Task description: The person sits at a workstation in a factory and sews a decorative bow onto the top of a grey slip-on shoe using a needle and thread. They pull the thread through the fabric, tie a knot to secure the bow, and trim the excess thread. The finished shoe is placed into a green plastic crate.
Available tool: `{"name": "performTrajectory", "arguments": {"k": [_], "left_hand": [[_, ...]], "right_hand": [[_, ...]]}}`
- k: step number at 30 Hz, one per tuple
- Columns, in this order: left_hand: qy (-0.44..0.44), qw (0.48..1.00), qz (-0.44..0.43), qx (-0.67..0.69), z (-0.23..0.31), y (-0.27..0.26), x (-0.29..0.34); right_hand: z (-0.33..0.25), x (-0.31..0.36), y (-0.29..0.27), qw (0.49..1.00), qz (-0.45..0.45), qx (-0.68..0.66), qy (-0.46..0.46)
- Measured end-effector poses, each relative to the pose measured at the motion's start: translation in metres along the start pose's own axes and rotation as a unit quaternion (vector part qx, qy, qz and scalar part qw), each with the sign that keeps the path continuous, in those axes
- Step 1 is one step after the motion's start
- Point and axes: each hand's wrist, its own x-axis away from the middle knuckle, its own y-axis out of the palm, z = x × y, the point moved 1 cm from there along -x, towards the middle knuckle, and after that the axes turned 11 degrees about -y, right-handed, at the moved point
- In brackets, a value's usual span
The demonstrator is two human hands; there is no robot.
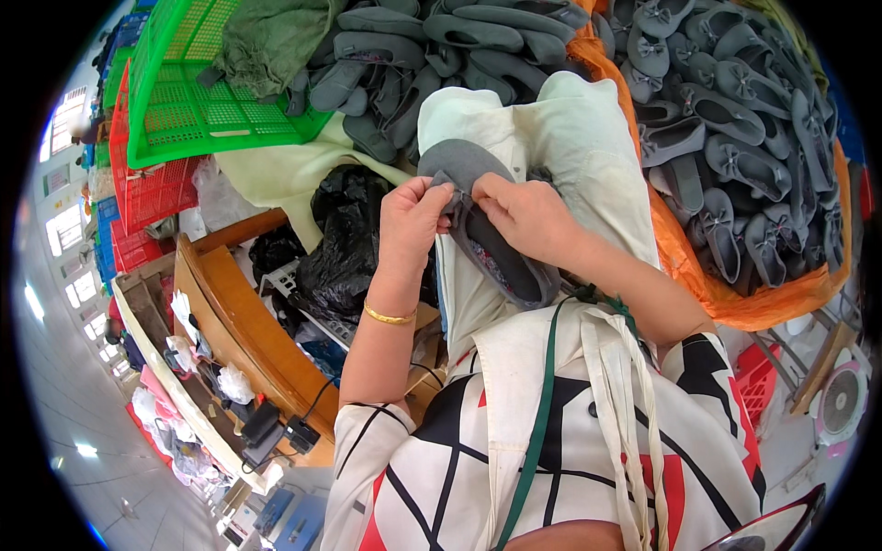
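A dark grey flat shoe (pixel 520 277) rests on my lap, its rounded toe pointing away from me and its patterned lining showing. My left hand (pixel 411 219) is closed at the left side of the toe, thumb and fingers pinching a bit of grey fabric there, perhaps a bow. My right hand (pixel 525 217) is closed too, its fingertips pressed to the front rim of the shoe's opening. Whatever lies between the right fingertips is hidden. Pale cloth (pixel 588 138) covers my knees under the shoe.
Several grey shoes (pixel 473 33) lie heaped beyond my knees. An orange sack (pixel 684 248) at the right holds many bowed grey shoes (pixel 749 165). Left stand a green crate (pixel 175 129), a red crate (pixel 152 197), a black plastic bag (pixel 344 234) and a wooden bench (pixel 243 312). A fan (pixel 841 401) stands far right.
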Motion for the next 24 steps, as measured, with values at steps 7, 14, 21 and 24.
{"name": "performTrajectory", "arguments": {"k": [7,14,21,24], "left_hand": [[-0.001,1.000,-0.013,0.011,-0.002,-0.002,-0.002],[-0.020,0.999,-0.023,0.022,-0.003,-0.005,-0.005],[-0.029,0.996,-0.060,0.065,-0.006,-0.008,-0.008],[-0.024,0.997,-0.051,0.060,-0.004,-0.005,-0.004]], "right_hand": [[0.002,-0.004,-0.006,1.000,-0.020,-0.013,-0.015],[-0.007,-0.001,0.003,1.000,-0.018,0.001,0.024],[-0.006,0.001,0.017,0.999,0.033,0.007,0.014],[-0.008,-0.002,0.018,0.998,0.041,-0.015,0.037]]}}
